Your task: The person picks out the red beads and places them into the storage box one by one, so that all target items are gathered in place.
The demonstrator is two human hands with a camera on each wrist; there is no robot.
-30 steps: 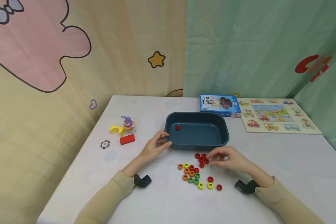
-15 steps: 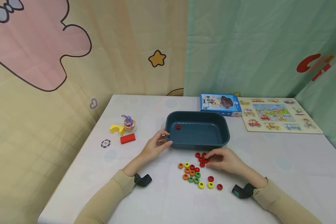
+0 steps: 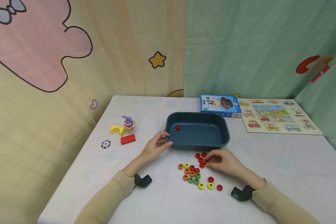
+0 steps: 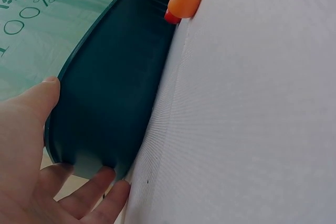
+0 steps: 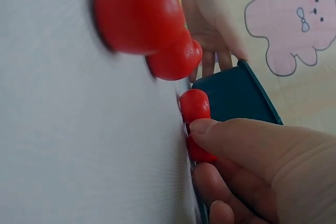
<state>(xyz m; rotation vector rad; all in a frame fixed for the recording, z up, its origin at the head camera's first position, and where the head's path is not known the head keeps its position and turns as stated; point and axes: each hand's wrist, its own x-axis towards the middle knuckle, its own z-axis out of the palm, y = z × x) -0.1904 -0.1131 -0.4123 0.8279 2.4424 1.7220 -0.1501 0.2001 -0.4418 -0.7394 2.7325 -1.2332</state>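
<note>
My left hand [image 3: 154,147] holds the left front corner of a dark teal tray [image 3: 197,147]. In the left wrist view its thumb lies at the rim and its fingertips touch the end wall. A single red bead [image 3: 178,128] is inside the tray, toward the left. In front of it, my right hand [image 3: 226,161] pinches a red bead [image 5: 201,149] between thumb and finger, low at the cluster of red beads [image 3: 200,160]. The fingers partly hide that bead. Orange, yellow, green and red beads, such as a green bead [image 3: 196,181], lie nearer on the table.
Behind the tray is a blue box [image 3: 220,106], with a wooden picture puzzle [image 3: 273,115] to its right. On the left lie a yellow arch block [image 3: 117,130], a red block [image 3: 128,139], a purple rabbit figure [image 3: 129,122] and a poker chip [image 3: 105,144].
My right hand has moved slightly left and down onto a bead in the red cluster, and its fingers have closed. The left hand and the tray have stayed put.
</note>
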